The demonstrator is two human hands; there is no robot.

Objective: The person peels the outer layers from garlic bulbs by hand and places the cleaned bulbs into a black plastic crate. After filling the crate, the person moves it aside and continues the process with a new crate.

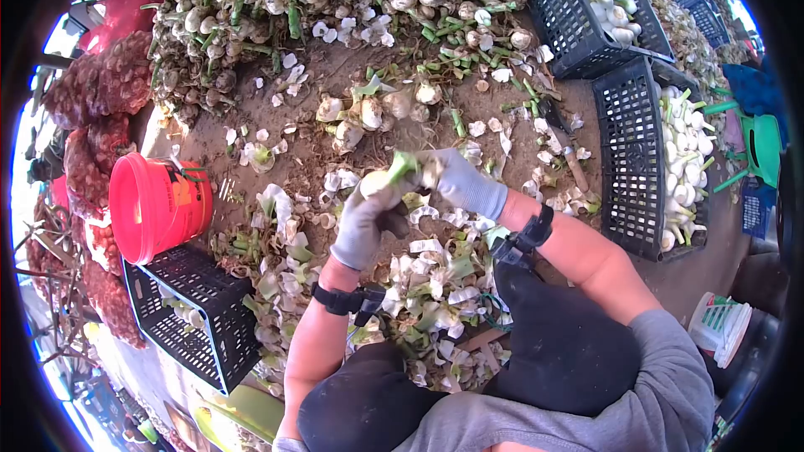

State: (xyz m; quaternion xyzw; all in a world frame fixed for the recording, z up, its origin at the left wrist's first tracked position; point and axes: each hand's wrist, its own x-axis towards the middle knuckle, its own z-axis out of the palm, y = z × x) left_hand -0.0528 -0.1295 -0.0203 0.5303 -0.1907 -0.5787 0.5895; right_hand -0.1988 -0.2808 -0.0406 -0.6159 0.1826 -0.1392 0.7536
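Note:
My left hand point(366, 219), in a pale work glove, is closed around a white garlic bulb point(378, 185) with a short green stem pointing up and right. Close beside that stem is my right hand point(467, 184), also gloved, its fingers pinched together around something small and brownish that is blurred. Just beyond the hands, several unpeeled garlic bulbs point(347, 136) lie on the bare soil. Beneath them spreads a litter of peeled garlic skins point(427, 272).
A heap of untrimmed garlic point(251, 0) lies at the back. Black crates of white garlic point(628, 159) stand at right, near a wooden-handled tool point(574, 163). At left are a red bucket point(172, 209), a tipped black crate point(197, 326) and filled mesh sacks point(105, 84).

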